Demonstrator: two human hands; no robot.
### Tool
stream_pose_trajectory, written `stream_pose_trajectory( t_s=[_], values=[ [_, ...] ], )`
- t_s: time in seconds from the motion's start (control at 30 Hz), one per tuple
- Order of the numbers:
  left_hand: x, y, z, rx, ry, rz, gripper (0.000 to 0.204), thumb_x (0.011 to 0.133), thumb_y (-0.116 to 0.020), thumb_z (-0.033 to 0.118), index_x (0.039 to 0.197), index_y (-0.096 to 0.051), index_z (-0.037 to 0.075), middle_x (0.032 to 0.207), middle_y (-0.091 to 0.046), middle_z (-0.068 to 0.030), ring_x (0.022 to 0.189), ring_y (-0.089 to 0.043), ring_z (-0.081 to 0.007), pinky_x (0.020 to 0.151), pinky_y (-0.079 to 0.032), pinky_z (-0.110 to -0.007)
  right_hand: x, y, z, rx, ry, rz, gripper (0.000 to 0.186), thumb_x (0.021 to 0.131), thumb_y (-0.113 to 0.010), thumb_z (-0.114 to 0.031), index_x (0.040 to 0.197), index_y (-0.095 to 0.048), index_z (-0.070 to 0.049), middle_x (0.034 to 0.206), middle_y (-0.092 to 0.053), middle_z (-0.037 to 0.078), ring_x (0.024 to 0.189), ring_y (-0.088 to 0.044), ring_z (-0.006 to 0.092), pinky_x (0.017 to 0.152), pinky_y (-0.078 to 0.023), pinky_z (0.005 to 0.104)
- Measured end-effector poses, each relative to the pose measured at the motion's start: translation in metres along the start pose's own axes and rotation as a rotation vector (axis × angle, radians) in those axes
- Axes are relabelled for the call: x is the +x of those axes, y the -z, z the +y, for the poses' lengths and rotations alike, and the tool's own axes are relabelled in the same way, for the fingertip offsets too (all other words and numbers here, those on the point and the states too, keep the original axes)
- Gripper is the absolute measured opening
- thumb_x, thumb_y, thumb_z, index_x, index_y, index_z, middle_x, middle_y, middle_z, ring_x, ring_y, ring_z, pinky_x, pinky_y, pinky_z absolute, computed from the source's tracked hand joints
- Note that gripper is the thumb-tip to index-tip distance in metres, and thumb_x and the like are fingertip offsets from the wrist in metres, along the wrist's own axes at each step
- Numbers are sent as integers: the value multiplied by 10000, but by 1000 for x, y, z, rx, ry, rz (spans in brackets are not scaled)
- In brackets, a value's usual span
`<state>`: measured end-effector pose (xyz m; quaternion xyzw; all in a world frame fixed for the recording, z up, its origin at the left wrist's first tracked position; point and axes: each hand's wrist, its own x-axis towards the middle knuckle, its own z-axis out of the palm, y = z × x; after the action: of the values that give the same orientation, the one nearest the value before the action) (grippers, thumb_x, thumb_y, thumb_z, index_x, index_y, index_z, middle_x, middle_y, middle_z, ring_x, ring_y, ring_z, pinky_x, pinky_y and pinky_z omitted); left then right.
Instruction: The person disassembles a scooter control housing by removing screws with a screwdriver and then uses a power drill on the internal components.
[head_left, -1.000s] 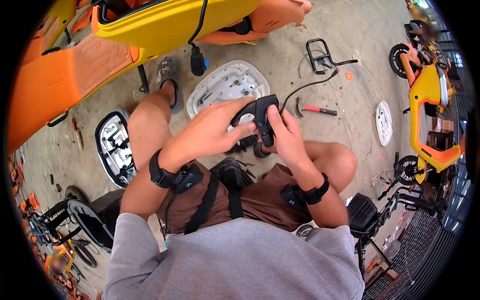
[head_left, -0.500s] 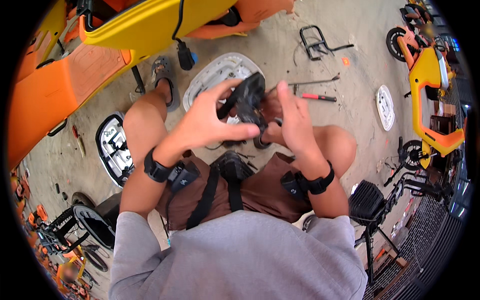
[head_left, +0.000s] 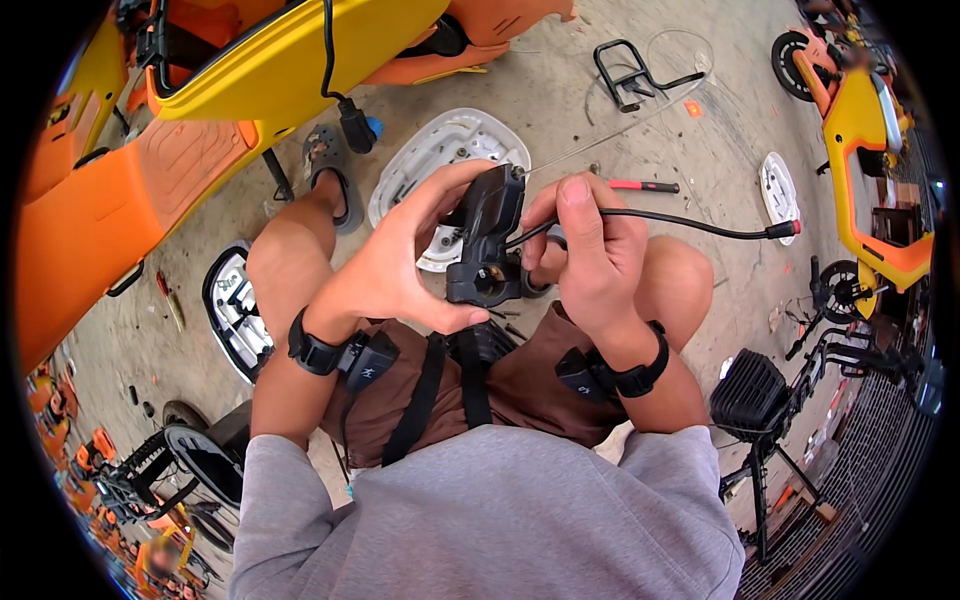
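My left hand is closed around a black brake-lever housing, thumb below and fingers behind. A split round clamp forms its lower end. My right hand sits just right of it, fingers pinched on a black cable that comes out of the housing. The cable's free end, a red-tipped plug, points right. A thin metal wire runs from the top of the housing up and right, curling in a loop. Part of the right hand's grip is hidden behind its thumb.
A white shell holding small hardware lies beyond my hands. A red-and-black handle, a black tubular bracket and a small white panel lie to the right. Yellow-and-orange bodywork stands at left, a scooter at far right.
The black housing has turned so its clamp shows. My right hand has come from open fingers to a pinch on the cable, which now stretches right.
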<state>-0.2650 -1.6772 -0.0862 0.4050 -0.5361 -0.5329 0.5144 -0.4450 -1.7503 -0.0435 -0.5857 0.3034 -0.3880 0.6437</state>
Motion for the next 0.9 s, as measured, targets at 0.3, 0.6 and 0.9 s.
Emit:
stream_pose_trajectory(
  t_s=[0.3, 0.6, 0.9],
  values=[
    [4, 1, -9, -7, -65, 63, 1081, 527, -898, 182, 1422, -310, 31, 1367, -471, -177, 1277, -459, -264, 1102, -328, -395, 2, 4, -5, 3, -184, 82, 496, 1016, -486, -367, 748, -616, 29, 588, -567, 42, 510, -511, 82, 479, -392, 227],
    [5, 3, -8, 67, 91, 175, 996, 653, -790, 457, 1418, -363, -16, 1182, -596, -164, 1064, -588, -228, 927, -475, -357, 10, 18, 15, 80, -290, -46, 618, 1005, -409, -523, 894, -618, 47, 670, -589, 81, 540, -550, 145, 514, -446, 256],
    [-2, 27, -8, -138, 342, 513, 511, 849, -596, 484, 1088, -537, 36, 803, -548, -34, 597, -406, -56, 445, -239, -202, 17, 54, 57, 415, -711, 189, 266, 952, -533, -275, 1006, -571, -17, 768, -524, 13, 663, -466, 126, 596, -380, 254]
  ],
)
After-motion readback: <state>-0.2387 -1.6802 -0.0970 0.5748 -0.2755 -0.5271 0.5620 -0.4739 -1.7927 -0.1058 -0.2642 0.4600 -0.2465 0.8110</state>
